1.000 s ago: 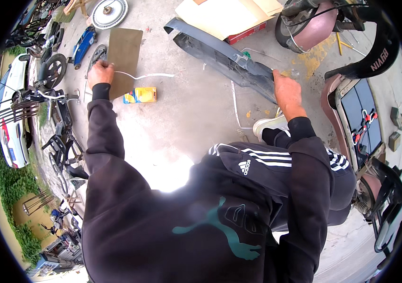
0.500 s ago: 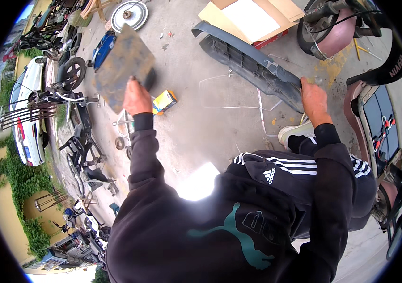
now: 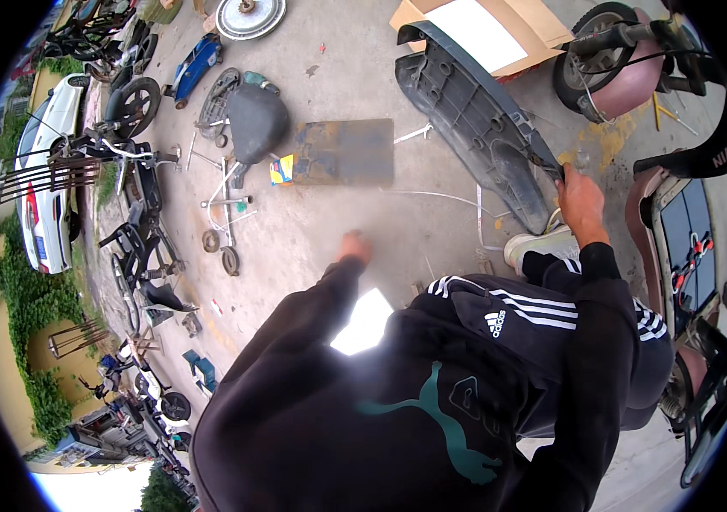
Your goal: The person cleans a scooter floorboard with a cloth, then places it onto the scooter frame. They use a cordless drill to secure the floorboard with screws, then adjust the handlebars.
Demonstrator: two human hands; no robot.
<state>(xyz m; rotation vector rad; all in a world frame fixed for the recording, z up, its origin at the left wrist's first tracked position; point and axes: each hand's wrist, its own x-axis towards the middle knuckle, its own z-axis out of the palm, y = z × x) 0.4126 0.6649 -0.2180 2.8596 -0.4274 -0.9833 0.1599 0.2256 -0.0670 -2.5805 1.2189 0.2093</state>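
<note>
My right hand (image 3: 581, 200) grips the lower edge of a long dark grey plastic scooter body panel (image 3: 466, 111) that lies on the concrete. My left hand (image 3: 355, 247) hangs blurred over bare concrete, away from everything, with nothing seen in it; its fingers are too smeared to read. A flat brown rusty board (image 3: 346, 152) lies on the ground ahead of that hand. A small yellow and blue box (image 3: 280, 169) sits against the board's left edge. My white shoe (image 3: 538, 246) stands just below the panel.
A black scooter seat (image 3: 256, 124) and loose metal parts (image 3: 227, 247) lie to the left, beside a stripped frame (image 3: 137, 196). An open cardboard box (image 3: 487, 30) is at the back, with a maroon scooter (image 3: 619, 68) at right. White cables (image 3: 457, 200) cross the concrete.
My left hand has let go of the brown board, which now lies flat on the ground, and has drawn back toward me. My right hand stays on the panel.
</note>
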